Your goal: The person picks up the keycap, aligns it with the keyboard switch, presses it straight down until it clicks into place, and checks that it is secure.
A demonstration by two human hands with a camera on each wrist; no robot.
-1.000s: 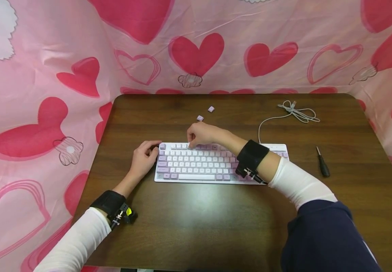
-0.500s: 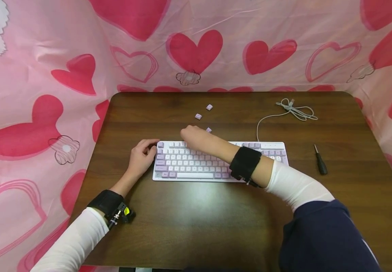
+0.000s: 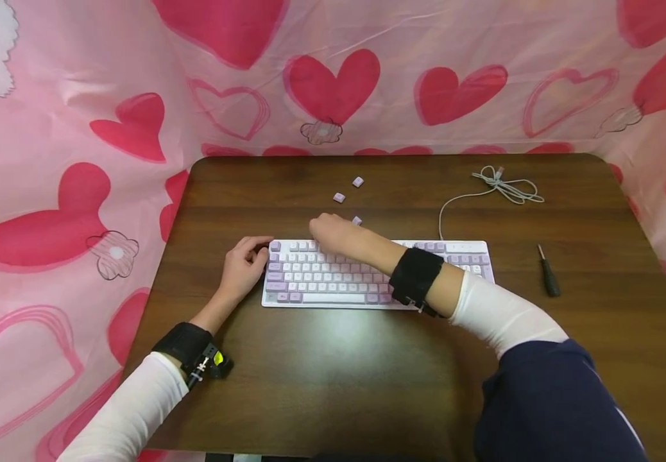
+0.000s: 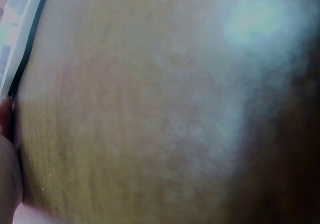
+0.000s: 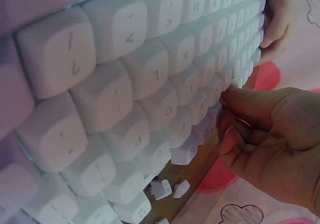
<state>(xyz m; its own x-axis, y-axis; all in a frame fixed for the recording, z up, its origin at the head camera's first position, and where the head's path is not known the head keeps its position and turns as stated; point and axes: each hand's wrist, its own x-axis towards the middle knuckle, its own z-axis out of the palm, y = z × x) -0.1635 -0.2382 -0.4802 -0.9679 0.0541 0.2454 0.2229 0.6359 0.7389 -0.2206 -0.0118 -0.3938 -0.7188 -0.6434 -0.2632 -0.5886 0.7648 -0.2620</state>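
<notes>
A white and lavender keyboard (image 3: 333, 298) lies on the brown table. My left hand (image 3: 242, 273) holds its far left corner, with the thumb along the left side and a finger at the back edge. Over the top key row, my right hand (image 3: 337, 235) hides several keys in the head view. The right wrist view shows its thumb and curled fingers pinching at a lavender keycap (image 5: 215, 115) in that row. Behind the keyboard lie three loose lavender keycaps: one far keycap (image 3: 358, 182), a middle keycap (image 3: 339, 197) and a near keycap (image 3: 357, 221) beside the right hand.
A screwdriver (image 3: 548, 276) with a dark handle lies right of the keyboard. The keyboard's pale cable (image 3: 509, 188) is bundled at the back right. Pink heart-patterned cloth (image 3: 402, 38) hangs behind the table and at both sides.
A third loose keycap now shows behind the keyboard. The right hand has shifted slightly left along the top row, its fingers now hidden in the head view. The left hand stays at the corner.
</notes>
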